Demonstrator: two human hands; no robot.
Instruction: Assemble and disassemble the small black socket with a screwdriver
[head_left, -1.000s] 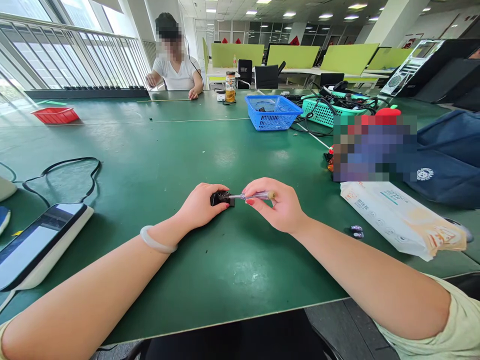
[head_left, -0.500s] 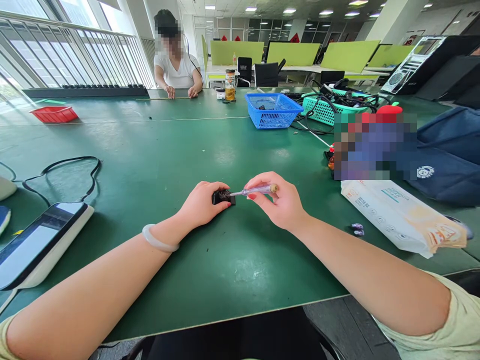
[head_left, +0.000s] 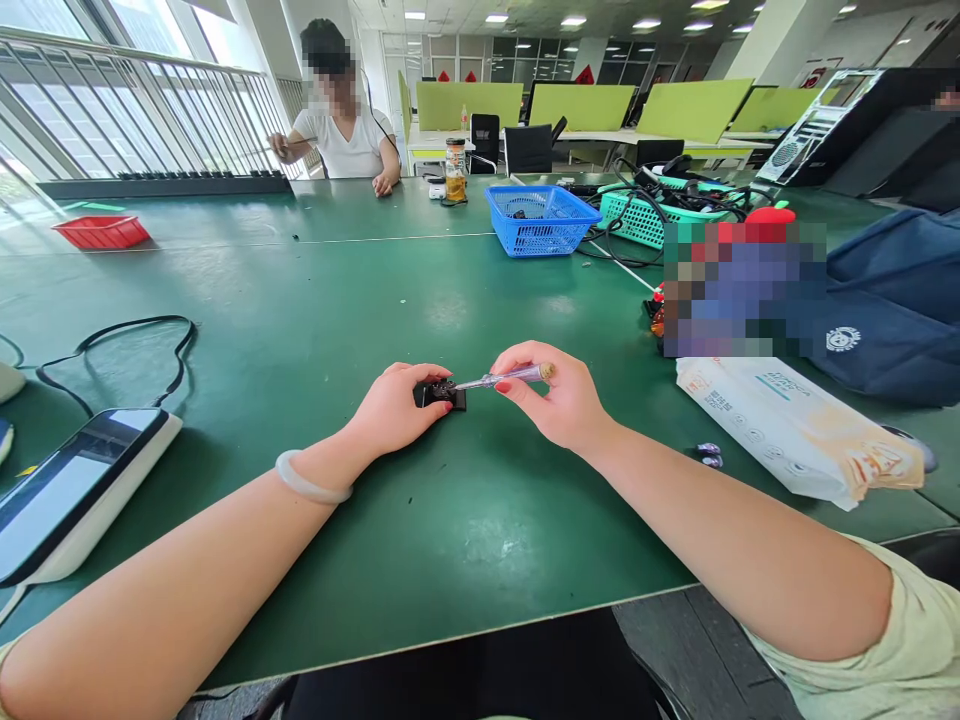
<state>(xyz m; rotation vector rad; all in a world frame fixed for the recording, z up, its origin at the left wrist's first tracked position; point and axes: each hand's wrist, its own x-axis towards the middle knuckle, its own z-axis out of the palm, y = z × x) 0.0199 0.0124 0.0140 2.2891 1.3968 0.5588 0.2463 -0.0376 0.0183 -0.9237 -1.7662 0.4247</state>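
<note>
Near the middle of the green table [head_left: 315, 330], my left hand [head_left: 394, 410] grips a small black part [head_left: 442, 393] between thumb and fingers. The part rests on the tabletop; its fine details are too small to tell. My right hand [head_left: 559, 400] is closed round a screwdriver [head_left: 517, 376] with a clear purplish handle. The screwdriver lies nearly level, and its metal tip points left and touches or almost touches the top of the black part.
A device with a screen [head_left: 90, 480] and strap lies left. A white packet [head_left: 795, 425] and a dark blue bag [head_left: 900, 310] are at right. Farther back stand a blue basket [head_left: 544, 225], a green basket [head_left: 645, 222] of cables, a red tray [head_left: 103, 232] and a seated person [head_left: 341, 140].
The person across the table has raised one hand out to the side, holding something thin. My hands, the black part and the screwdriver hold nearly the same pose; the whole view has shifted slightly.
</note>
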